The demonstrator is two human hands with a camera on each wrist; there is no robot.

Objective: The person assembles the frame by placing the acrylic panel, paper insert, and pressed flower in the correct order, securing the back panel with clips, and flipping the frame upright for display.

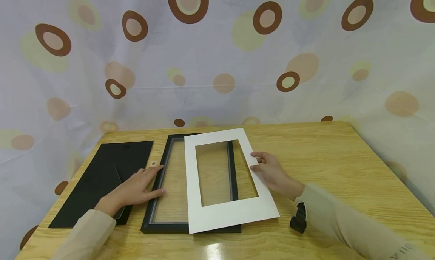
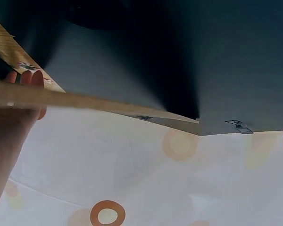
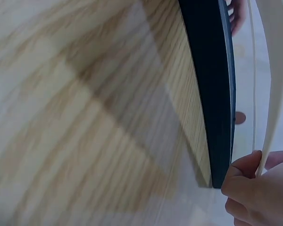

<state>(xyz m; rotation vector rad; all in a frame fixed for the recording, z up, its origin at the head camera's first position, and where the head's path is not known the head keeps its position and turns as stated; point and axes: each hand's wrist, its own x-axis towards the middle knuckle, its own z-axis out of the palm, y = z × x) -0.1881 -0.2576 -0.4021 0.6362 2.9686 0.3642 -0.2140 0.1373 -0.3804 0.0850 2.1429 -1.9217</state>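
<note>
Mat (image 1: 232,214), pinched at right edge, overhangs frame (image 1: 164,228); table (image 1: 326,161) extends rightward.

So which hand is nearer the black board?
Left. The left hand is over the board's right edge, reaching to the frame; the right hand is off past the frame, pinching the mat's right edge.

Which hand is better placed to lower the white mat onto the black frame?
Probably the right hand: it pinches the mat by its right edge, while the left hand is at the frame's left side, not holding the mat.
</note>
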